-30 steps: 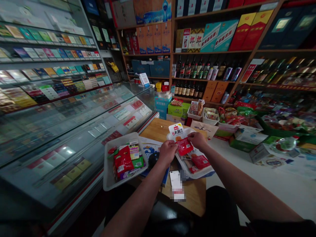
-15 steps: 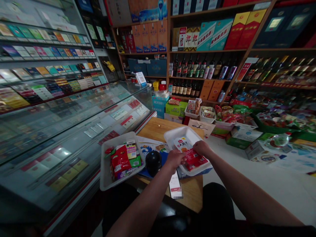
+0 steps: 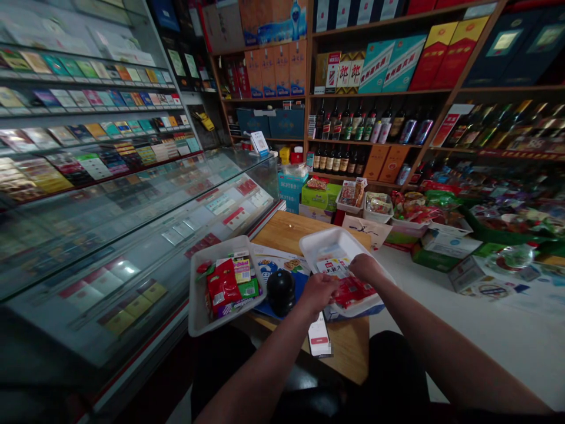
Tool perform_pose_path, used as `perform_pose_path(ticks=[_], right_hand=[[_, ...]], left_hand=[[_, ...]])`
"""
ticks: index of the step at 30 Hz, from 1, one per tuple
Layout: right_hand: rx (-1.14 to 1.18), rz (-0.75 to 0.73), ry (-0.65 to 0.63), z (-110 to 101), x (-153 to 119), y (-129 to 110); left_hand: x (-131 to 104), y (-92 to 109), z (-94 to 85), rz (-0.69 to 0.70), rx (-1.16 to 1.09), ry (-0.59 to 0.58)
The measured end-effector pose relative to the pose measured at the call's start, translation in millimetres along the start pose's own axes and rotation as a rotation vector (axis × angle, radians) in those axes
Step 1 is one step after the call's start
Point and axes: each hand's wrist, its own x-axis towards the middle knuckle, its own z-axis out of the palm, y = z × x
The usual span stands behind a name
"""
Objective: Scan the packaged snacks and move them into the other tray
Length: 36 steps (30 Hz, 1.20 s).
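Observation:
A white tray (image 3: 311,241) stands on the right part of the small wooden table, with red and white snack packets (image 3: 348,288) lying in it. My left hand (image 3: 321,291) is over the tray's left side, fingers closed near the packets' left edge; what they hold, if anything, is too small to tell. My right hand (image 3: 365,268) is closed over the packets' upper right, and its fingertips are hidden. To the left, a second white tray (image 3: 196,294) holds a red packet (image 3: 223,287) and other colourful packets. A black rounded object (image 3: 281,288) stands between the trays.
A phone (image 3: 319,337) lies on the wooden table (image 3: 282,227) near its front edge. A glass display counter (image 3: 176,218) runs along the left. Boxes and snack baskets stand on the floor behind and to the right, below bottle shelves (image 3: 375,93).
The packet that was raised and tilted between my hands now lies lower and flatter in the right tray. My hands stay close to it. The whole view has shifted slightly.

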Motion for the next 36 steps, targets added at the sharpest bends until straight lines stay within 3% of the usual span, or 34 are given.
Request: perform_pose_path(ticks=[4,9,15,21,27,31,36], right_hand=[[0.053,-0.012,-0.001,-9,-5,-27],[0.136,-0.109,0.046,-21,-14,-73],[0.2,-0.263,0.089,-35,-36,-137],[0.302,-0.397,0.08,-36,-65,-203],[0.391,-0.536,-0.034,-12,-99,-263],[0.393,-0.577,-0.115,17,-114,-296],[0.424,-0.487,-0.196,55,-121,-322]], left_hand=[[-12,6,-18.6,0.069,0.005,0.024],[-36,19,-57.1,0.219,0.084,0.118],[-66,31,-122.3,0.33,0.095,0.298],[-85,26,-196.5,0.377,0.042,0.533],[-106,9,-245.7,0.268,0.069,0.729],[-115,-5,-260.3,0.249,0.031,0.743],[-119,-17,-271.0,0.253,-0.082,0.712]])
